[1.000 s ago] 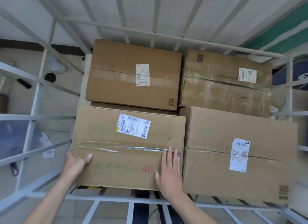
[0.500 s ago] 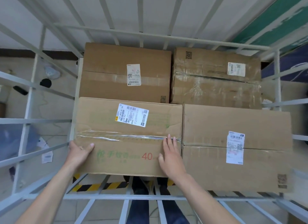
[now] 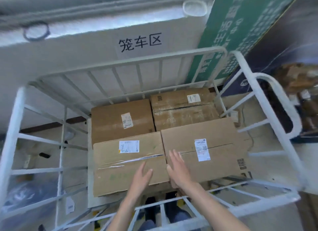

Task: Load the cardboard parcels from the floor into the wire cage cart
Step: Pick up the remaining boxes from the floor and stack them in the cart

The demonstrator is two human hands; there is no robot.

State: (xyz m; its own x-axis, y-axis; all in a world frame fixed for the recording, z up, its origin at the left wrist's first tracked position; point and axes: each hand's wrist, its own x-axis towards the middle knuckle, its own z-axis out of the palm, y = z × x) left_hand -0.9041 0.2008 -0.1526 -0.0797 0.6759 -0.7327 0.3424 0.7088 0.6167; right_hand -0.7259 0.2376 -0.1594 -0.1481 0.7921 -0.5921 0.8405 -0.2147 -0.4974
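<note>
Several cardboard parcels fill the white wire cage cart [image 3: 271, 100]. Two sit at the back: a plain brown one [image 3: 110, 122] on the left and a taped, scuffed one [image 3: 173, 113] on the right. In front lie a parcel with a clear tape seam [image 3: 113, 169] on the left and a larger parcel with a white label [image 3: 220, 155] on the right. My left hand [image 3: 142, 175] hovers open over the front-left parcel's near right corner. My right hand [image 3: 177, 167] is open above the seam between the two front parcels. Neither hand grips anything.
A white wall with a paper sign [image 3: 140, 42] stands behind the cart. A green board [image 3: 240, 33] leans at the back right. More cardboard [image 3: 299, 76] lies blurred outside the cart on the right. My feet [image 3: 160, 206] show below the cart's near rail [image 3: 223, 211].
Both hands have come off the front-left parcel and drawn together toward the middle. The view has pulled back and tilted up, now showing the cart's top rails and the wall.
</note>
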